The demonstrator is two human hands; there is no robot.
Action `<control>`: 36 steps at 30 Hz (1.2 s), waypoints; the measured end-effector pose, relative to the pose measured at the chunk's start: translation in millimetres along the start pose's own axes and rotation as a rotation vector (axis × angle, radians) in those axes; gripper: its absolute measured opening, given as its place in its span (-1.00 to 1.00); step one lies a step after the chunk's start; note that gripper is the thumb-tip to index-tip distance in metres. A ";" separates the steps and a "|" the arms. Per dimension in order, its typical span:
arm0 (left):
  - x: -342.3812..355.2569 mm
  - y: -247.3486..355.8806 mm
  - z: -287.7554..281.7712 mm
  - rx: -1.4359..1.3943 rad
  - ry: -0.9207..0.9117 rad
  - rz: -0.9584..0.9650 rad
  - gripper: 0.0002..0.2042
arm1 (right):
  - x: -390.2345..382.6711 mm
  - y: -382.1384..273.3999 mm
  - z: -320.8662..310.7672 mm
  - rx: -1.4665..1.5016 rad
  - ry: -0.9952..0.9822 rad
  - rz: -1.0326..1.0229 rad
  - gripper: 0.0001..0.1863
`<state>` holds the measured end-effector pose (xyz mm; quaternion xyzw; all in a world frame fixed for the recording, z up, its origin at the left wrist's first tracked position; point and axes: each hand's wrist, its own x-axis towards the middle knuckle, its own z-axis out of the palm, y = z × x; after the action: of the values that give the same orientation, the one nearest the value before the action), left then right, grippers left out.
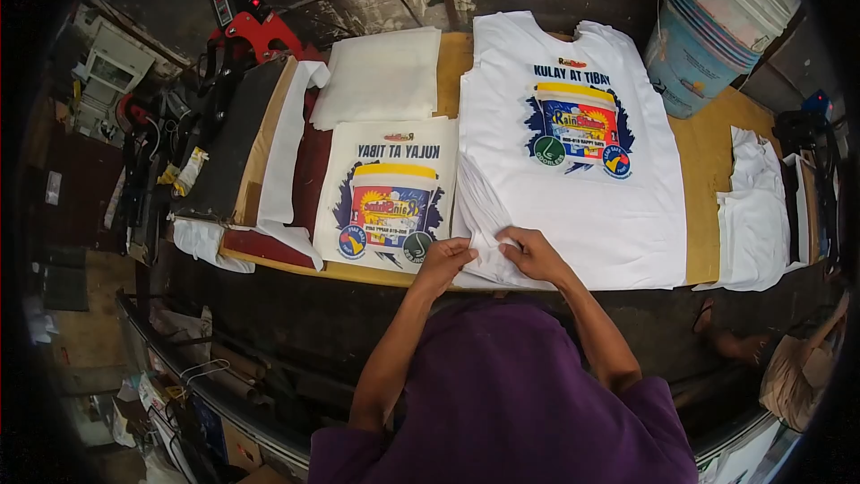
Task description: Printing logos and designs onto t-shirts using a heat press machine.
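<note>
A white shirt piece [573, 224] with a printed paint-bucket picture lies flat on the table before me. Along its left edge, white cloth is gathered into several thin layers [479, 206]. My left hand [445, 264] is closed, thumb and fingers pinching the lower left of this gathered cloth. On the other side, my right hand [536, 255] pinches the same cloth near the table's front edge. Just left of it lies a print sheet [345, 148] with the same picture mirrored. Behind that rests a stack of blank off-white sheets [381, 76].
A black heat press [219, 143] with a red lever [264, 31] stands at the left, white cloth hanging from it. Stacked pails [708, 45] stand at the back right. More white cloth [755, 215] lies on the right. Another person [793, 381] is at the far lower right.
</note>
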<state>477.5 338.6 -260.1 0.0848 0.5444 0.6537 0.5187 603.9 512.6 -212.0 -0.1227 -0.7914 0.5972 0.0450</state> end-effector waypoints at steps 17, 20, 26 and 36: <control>8.3 -13.4 -6.8 -0.116 -0.033 -0.020 -0.79 | 5.9 1.6 3.8 -0.177 -0.006 -0.025 -0.83; 9.0 -8.6 -5.3 -0.194 -0.088 -0.026 -0.79 | 6.4 -12.1 14.7 -0.337 0.059 0.080 -0.82; 1.8 7.4 4.3 -0.041 -0.093 -0.043 -0.80 | 2.8 5.3 5.1 -0.245 -0.006 -0.056 -0.87; 6.8 -9.0 -8.3 -0.159 -0.035 -0.026 -0.82 | 4.7 -16.4 11.0 -0.284 0.021 -0.003 -0.91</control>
<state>474.1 337.5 -273.6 0.0474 0.4827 0.6864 0.5418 594.7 499.2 -199.8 -0.1328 -0.8677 0.4777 0.0365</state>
